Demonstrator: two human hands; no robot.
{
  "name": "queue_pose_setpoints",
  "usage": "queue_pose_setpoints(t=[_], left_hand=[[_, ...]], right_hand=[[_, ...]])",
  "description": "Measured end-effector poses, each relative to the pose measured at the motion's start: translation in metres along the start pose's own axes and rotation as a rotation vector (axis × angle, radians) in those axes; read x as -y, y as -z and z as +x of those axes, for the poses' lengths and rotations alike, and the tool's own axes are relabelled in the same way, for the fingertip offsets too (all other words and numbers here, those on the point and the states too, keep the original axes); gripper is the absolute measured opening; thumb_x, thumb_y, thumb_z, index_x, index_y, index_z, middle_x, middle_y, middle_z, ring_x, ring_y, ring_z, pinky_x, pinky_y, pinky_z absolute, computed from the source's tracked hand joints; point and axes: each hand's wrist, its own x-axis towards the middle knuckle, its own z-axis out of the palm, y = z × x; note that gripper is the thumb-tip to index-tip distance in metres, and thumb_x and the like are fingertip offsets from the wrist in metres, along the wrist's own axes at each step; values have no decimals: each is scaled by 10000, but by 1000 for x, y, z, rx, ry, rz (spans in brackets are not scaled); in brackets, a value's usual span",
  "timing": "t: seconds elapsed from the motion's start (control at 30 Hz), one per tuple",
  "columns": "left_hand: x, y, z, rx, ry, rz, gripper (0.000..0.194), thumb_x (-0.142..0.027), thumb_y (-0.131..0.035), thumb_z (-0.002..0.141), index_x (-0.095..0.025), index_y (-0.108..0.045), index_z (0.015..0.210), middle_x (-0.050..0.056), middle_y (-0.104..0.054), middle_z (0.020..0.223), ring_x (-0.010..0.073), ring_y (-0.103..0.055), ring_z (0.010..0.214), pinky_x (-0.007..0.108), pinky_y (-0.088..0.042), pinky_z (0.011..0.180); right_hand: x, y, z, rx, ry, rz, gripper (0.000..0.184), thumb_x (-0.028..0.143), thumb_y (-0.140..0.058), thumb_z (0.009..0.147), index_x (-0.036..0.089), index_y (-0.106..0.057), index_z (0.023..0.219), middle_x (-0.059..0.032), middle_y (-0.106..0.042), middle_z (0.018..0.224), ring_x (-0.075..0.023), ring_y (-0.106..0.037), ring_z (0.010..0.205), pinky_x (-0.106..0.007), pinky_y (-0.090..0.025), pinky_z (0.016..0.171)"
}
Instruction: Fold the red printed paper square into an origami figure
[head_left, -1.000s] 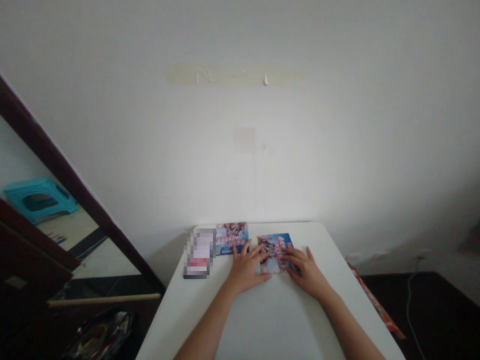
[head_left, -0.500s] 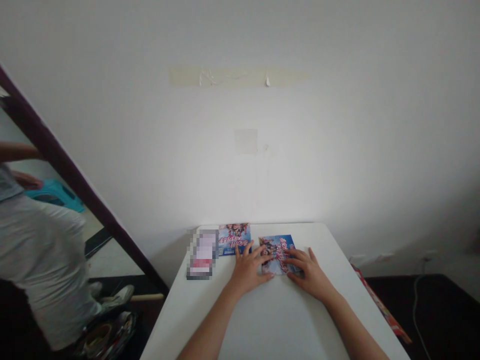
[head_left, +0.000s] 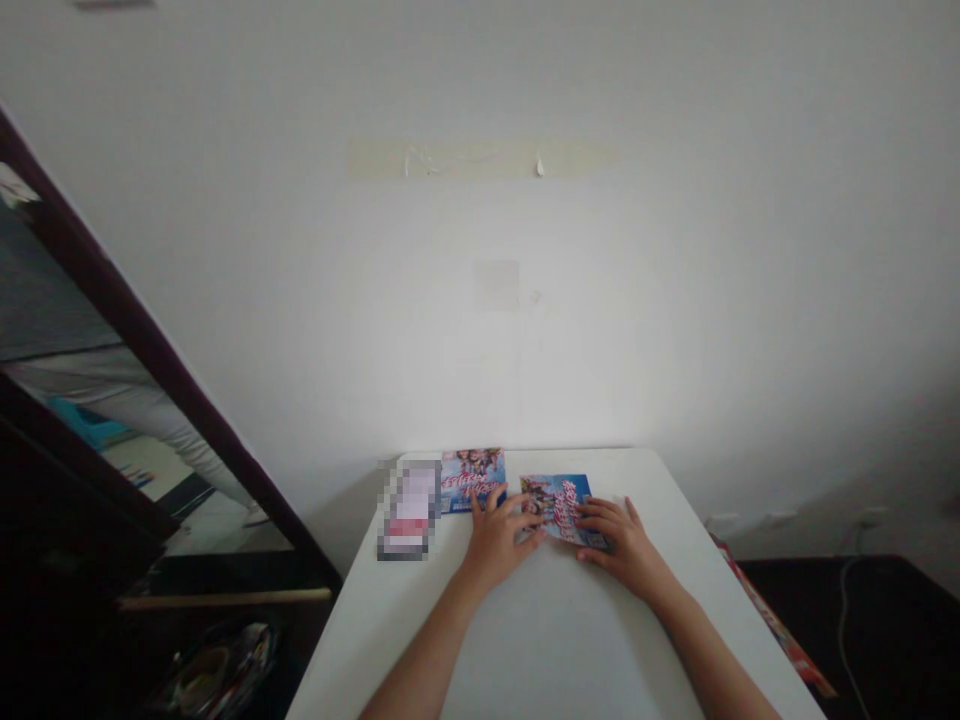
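A blue printed leaflet with large red and white lettering is between my hands on the white table, its near edge slightly raised. My left hand grips its left side between thumb and fingers, with some fingers spread. From the right, my right hand has its fingers over the leaflet and its thumb at the near edge. Beyond my left hand lies a second similar leaflet, close to the left fingertips. A phone-like item, blurred out by pixels, lies to its left.
A white wall stands directly behind the table. A slanted dark frame is on the left, with a person's light trousers visible through or in it. A basket-like container sits low left; a cable hangs at right.
The leaflet's near edge has lifted and bends slightly between my hands. The person at the left has moved out of the foreground. The view has shifted a little.
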Motion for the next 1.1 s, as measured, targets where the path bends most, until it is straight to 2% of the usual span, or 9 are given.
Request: queue_pose_setpoints(t=[0.1,0.27,0.43,0.57,0.67,0.83,1.0,1.1], left_hand=[[0,0,0,-13,5,-11,278,-563,-530,905,-426,-728,1043,-49,-630,1333,323,-347,1366,732,45,1114],[-2,3,0,-38,27,-38,333,-573,-537,897,-399,-701,1129,-14,-671,1280,322,-381,1350,719,31,1126],[0,2,1,-44,34,-66,412,-607,-558,871,-374,-671,1192,4,-700,1233,321,-415,1344,688,-13,1153],[5,-2,3,-31,61,-96,528,-620,-669,780,-377,-641,1248,14,-703,1229,337,-428,1338,677,-61,1161],[6,-3,3,-20,76,-86,545,-550,-748,738,-378,-645,1245,17,-696,1242,346,-440,1323,677,-92,1156],[3,1,3,-28,73,-59,505,-456,-731,788,-383,-612,1273,-1,-695,1239,316,-445,1318,673,-68,1153],[2,1,4,-42,88,-33,587,-503,-661,838,-371,-497,1386,10,-732,1139,292,-451,1323,668,-45,1162],[5,-4,5,-80,106,-22,572,-483,-642,856,-343,-486,1389,20,-720,1150,274,-494,1281,656,-37,1173]], right_hand=[[-1,0,-1,-16,-1,-2,382,516,-672,811,336,-685,1148,-68,-633,1314,-319,-482,1320,-704,-112,1135],[-10,-5,0,-78,-9,-14,213,394,-600,877,340,-716,1048,-32,-675,1249,-297,-496,1308,-695,-177,1127],[-16,-8,1,-124,-16,-9,209,406,-562,897,330,-726,1002,-36,-718,1148,-294,-529,1275,-701,-203,1118],[-16,-8,1,-149,-58,0,224,433,-568,897,333,-713,1036,-35,-714,1144,-281,-543,1259,-669,-206,1137],[-17,-8,1,-143,-78,6,233,443,-582,887,338,-707,1053,-35,-700,1169,-280,-541,1256,-649,-217,1137],[-21,-9,0,-128,-89,17,224,410,-603,867,338,-708,1051,-32,-703,1155,-296,-517,1273,-645,-224,1129],[-20,-9,0,-156,-107,42,229,407,-557,893,317,-716,1031,-55,-695,1158,-289,-532,1249,-623,-224,1142],[-18,-11,1,-188,-120,42,250,404,-519,910,271,-711,999,-86,-681,1176,-276,-576,1179,-592,-263,1136]])
